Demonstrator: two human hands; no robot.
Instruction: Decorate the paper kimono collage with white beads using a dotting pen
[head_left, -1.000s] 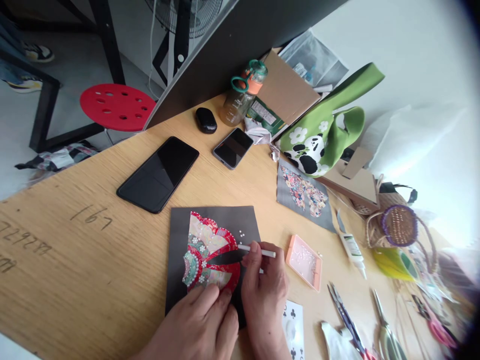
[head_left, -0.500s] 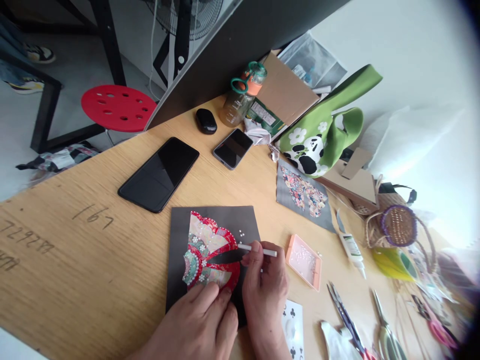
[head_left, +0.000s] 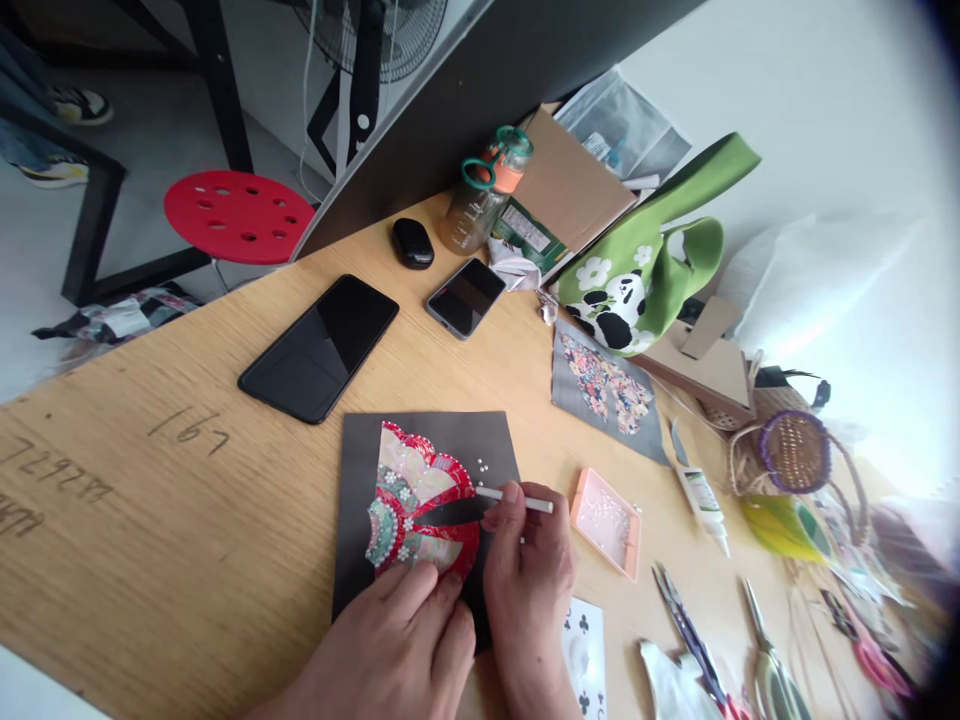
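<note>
My right hand (head_left: 531, 560) is closed round a slim white stick (head_left: 517, 498), pen-fashion. The stick's tip touches or hovers just over the red edge of a beaded fabric piece (head_left: 420, 480), patterned in red, cream and green. This piece lies on a black square sheet (head_left: 360, 440). My left hand (head_left: 409, 630) has its bent fingers together on the piece's lower edge, holding it; they hide that part. A few loose pearl beads (head_left: 482, 466) sit on the sheet near the stick tip. Right of my right hand stands a pink tray (head_left: 637, 545) with small beads inside.
A playing card (head_left: 589, 650), scissors (head_left: 690, 630), pliers (head_left: 769, 650) and a glue bottle (head_left: 705, 500) lie to the right. Beyond are two phones (head_left: 322, 345), a floral cutout on grey backing (head_left: 607, 385), a bottle (head_left: 476, 205) and a green panda bag (head_left: 637, 270).
</note>
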